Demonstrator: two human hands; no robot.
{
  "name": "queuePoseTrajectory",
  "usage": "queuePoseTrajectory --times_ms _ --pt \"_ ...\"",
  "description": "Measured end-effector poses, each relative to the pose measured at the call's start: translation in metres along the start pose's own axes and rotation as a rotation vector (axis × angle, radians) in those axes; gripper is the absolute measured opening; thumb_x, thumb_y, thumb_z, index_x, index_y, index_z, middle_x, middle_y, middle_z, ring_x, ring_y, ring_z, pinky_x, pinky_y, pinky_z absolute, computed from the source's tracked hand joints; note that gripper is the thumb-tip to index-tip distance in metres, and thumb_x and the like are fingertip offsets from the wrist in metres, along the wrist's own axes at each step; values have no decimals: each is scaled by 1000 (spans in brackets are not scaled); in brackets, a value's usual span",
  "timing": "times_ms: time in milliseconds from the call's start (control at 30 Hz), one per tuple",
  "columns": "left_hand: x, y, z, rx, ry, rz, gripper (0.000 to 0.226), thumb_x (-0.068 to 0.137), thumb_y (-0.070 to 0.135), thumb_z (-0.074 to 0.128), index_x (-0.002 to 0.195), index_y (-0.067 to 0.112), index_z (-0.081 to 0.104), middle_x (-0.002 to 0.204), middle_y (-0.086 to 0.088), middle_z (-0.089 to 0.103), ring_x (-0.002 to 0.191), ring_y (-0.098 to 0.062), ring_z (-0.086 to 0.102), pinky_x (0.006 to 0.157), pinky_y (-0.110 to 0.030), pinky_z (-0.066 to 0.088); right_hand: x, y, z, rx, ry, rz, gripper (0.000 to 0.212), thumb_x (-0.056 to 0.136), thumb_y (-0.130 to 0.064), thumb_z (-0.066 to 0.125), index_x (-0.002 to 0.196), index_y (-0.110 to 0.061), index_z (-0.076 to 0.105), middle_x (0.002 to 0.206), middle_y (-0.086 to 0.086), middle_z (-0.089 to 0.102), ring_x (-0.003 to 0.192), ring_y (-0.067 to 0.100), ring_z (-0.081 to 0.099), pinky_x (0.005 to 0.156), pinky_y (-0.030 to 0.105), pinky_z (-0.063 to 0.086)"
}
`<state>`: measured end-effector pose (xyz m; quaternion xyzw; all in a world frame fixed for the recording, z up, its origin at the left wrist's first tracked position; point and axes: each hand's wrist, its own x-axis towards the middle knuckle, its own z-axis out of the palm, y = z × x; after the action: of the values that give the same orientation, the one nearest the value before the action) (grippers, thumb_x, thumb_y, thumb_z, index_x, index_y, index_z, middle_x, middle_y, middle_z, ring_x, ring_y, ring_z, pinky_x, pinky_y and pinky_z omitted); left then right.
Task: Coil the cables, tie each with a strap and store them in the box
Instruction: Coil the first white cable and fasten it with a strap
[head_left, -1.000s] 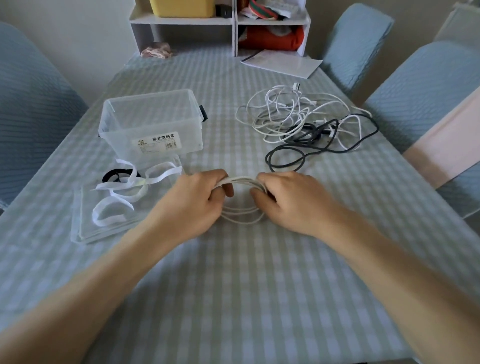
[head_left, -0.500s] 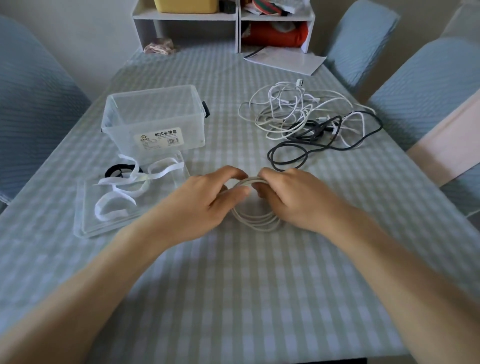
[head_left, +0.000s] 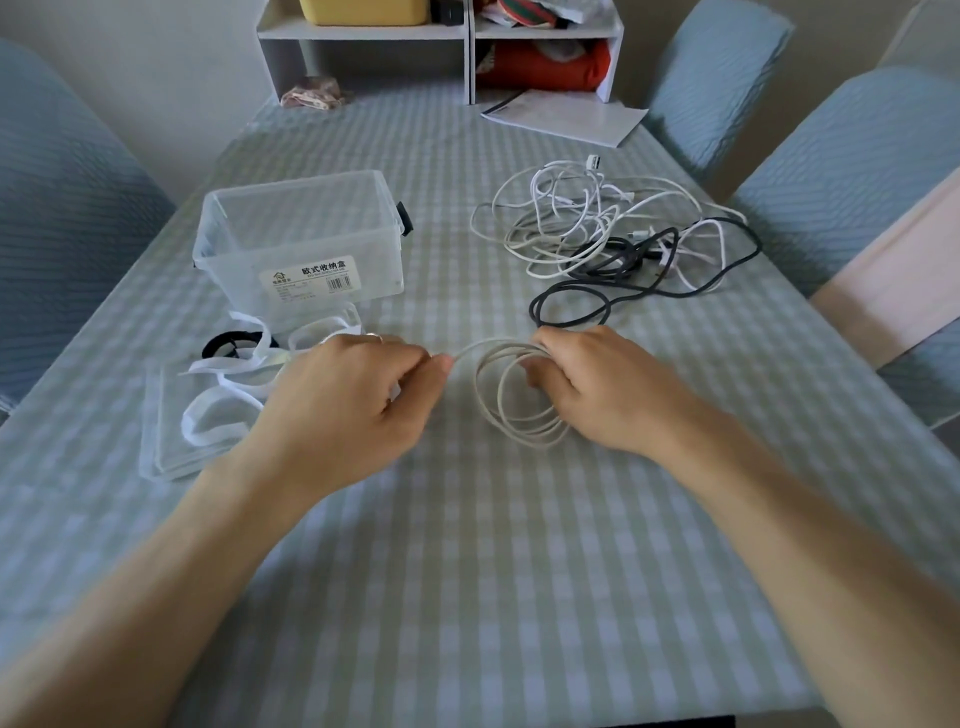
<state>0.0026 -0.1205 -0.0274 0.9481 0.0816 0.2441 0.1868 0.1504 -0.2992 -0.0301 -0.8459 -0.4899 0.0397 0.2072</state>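
Cable coil (head_left: 519, 400) in R hand (head_left: 608, 389), end pinched by L hand (head_left: 353, 405).

A desk (head_left: 467, 545) covered in a pale green and white checked cloth fills the room's middle, with blue-covered chairs (head_left: 852, 171) on both sides. At its far end a white open shelf unit (head_left: 467, 31) stands against a plain grey-white wall (head_left: 130, 67), holding a yellow bin (head_left: 363, 10) and a red bundle (head_left: 540, 65). Soft daylight falls evenly.
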Motion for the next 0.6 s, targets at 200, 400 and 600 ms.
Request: queuePoseTrajectory --times_ms 200,400,600 --pt "1 26 6 -91 -80 6 55 87 65 41 113 23 65 59 16 57 55 -3 56 57 -32 50 -1 -10 4 -24 -19 -54 21 99 -26 43 79 -23 39 74 4 56 77 33 55 59 37 35" --pt "-1 23 14 -46 -154 -33 27 87 40 46 90 19 62 59 7 56 56 -15 56 52 -39 46 -2 -15 8 102 14 -72 32 99 -26 46 67 -23 41 57 -3 49 59 21 49 56 43 40" --pt "-1 28 11 176 -133 -56 23 98 28 36 77 19 37 68 5 44 60 -26 42 54 -34 27 0 -12 11 148 14 -96 38 101 -31 46 66 -20 41 55 -2 49 55 21 50 53 41 39"
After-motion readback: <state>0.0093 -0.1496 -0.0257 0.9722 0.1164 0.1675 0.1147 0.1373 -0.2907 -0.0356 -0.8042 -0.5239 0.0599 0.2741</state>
